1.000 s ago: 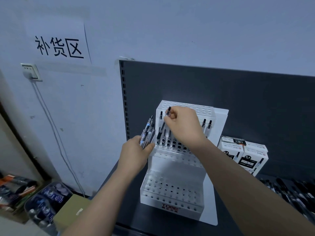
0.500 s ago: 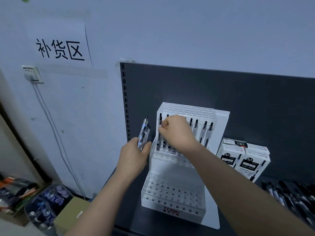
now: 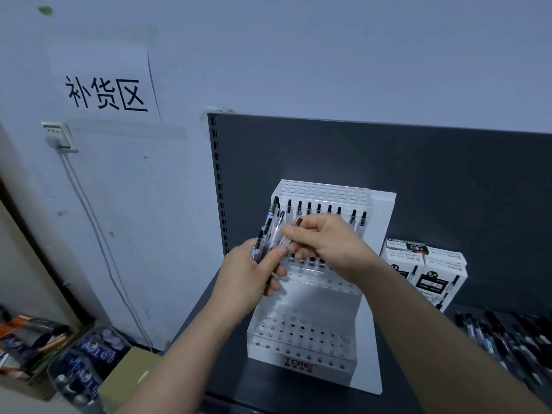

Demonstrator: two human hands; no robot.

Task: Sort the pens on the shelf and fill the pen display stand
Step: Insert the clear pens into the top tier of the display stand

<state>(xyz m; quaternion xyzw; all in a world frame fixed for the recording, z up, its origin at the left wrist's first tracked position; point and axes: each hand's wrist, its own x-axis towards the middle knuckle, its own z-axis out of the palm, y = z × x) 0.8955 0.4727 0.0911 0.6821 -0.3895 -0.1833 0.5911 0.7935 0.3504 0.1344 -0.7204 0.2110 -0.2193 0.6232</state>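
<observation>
Thumb and forefinger of the right hand (image 3: 334,249), earlier at the pen row (image 3: 319,209) in the white perforated plastic display stand (image 3: 301,348), now pinch one clear black-tipped pen (image 3: 298,222) beside the clear pen bundle (image 3: 268,231) gripped in the left hand (image 3: 245,276); both hands hide the row's lower ends

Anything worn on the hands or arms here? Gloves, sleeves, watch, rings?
Nothing worn that shows. The left hand and right hand are bare: no gloves, and no rings on the fingers in view. The left forearm and right forearm are bare to the frame edge: no sleeves, watch, bands or markings.
</observation>
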